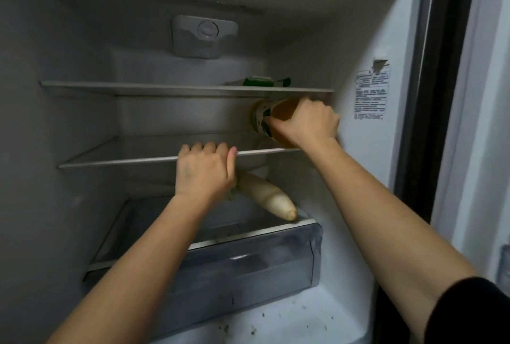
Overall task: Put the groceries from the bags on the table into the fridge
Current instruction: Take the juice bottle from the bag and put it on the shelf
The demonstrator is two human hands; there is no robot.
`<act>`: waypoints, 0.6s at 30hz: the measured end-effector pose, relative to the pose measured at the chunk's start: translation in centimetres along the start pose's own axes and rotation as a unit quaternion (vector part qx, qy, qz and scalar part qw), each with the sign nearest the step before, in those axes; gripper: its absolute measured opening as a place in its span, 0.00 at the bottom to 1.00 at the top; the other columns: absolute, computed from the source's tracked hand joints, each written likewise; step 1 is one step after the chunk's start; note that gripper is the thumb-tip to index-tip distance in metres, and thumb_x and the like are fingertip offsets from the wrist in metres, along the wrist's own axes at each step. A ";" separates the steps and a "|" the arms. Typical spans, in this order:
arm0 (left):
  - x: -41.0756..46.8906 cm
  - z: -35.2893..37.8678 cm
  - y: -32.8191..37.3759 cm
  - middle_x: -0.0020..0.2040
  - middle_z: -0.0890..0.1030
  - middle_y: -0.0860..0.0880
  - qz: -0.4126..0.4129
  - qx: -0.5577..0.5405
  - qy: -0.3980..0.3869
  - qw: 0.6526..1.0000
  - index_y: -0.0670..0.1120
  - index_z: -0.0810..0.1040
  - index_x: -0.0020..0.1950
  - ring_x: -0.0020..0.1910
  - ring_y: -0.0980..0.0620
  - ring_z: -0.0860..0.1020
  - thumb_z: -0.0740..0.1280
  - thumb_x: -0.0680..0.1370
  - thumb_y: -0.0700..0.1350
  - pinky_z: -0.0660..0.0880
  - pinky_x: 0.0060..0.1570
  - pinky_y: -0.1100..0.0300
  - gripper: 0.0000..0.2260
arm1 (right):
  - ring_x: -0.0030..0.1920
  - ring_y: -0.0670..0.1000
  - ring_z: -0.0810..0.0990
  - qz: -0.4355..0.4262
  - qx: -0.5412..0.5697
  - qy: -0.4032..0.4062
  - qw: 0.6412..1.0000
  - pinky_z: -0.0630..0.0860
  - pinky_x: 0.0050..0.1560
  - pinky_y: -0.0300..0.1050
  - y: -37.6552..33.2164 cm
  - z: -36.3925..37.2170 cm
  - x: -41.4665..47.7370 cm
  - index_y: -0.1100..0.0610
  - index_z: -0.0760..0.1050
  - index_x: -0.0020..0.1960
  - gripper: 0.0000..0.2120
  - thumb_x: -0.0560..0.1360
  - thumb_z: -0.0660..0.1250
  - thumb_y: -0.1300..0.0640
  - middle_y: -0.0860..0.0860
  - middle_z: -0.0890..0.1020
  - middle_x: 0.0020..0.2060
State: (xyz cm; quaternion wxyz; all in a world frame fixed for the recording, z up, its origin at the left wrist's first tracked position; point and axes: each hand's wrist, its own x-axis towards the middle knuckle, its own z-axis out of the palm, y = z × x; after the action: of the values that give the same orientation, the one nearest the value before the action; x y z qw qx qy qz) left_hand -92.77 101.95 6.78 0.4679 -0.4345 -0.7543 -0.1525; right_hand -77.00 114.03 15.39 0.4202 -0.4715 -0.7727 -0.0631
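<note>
The fridge is open in front of me. My right hand [309, 121] is wrapped around a bottle of amber drink [276, 114] with a dark patterned label, held on its side at the right end of the middle shelf [116, 157]. My left hand [205, 170] curls over the front edge of that middle shelf. Just below and behind it a long white radish [269, 197] lies slanting on the lid over the drawer. A green packet [262, 81] lies on the top shelf [138, 87], at the right.
A clear crisper drawer [248, 266] sits at the bottom, pulled slightly forward. The fridge floor [289, 321] below has crumbs on it. A thermostat housing [205, 36] is on the back wall. The door frame [433, 95] rises at the right.
</note>
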 end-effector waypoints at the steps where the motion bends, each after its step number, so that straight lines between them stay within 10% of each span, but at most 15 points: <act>1: 0.0 0.2 0.0 0.39 0.83 0.43 -0.001 0.002 0.013 1.000 0.46 0.80 0.43 0.37 0.41 0.79 0.51 0.82 0.54 0.69 0.42 0.51 0.21 | 0.60 0.64 0.80 0.001 0.021 -0.008 1.000 0.76 0.53 0.51 0.2 0.3 0.2 0.59 0.75 0.64 0.44 0.66 0.66 0.24 0.61 0.80 0.60; 10: -0.3 1.8 0.7 0.38 0.81 0.43 -0.010 0.029 0.121 0.992 0.44 0.79 0.42 0.37 0.40 0.76 0.55 0.83 0.51 0.65 0.41 0.49 0.19 | 0.62 0.63 0.76 -0.022 0.106 0.053 0.993 0.75 0.56 0.56 4.0 3.1 -0.2 0.56 0.67 0.69 0.42 0.68 0.67 0.27 0.57 0.74 0.63; 18: -0.4 1.6 0.6 0.40 0.81 0.44 -0.010 0.037 0.103 0.994 0.45 0.78 0.43 0.39 0.40 0.76 0.54 0.84 0.51 0.65 0.43 0.48 0.19 | 0.67 0.64 0.75 -0.028 0.098 -0.082 0.991 0.74 0.60 0.55 2.1 5.1 3.5 0.58 0.62 0.76 0.48 0.69 0.67 0.26 0.60 0.72 0.69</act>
State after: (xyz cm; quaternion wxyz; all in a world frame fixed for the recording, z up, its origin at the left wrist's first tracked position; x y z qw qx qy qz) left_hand -93.15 103.09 5.52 0.5574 -0.3917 -0.7113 -0.1730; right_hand -79.10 120.03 13.98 0.3979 -0.4099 -0.8198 0.0403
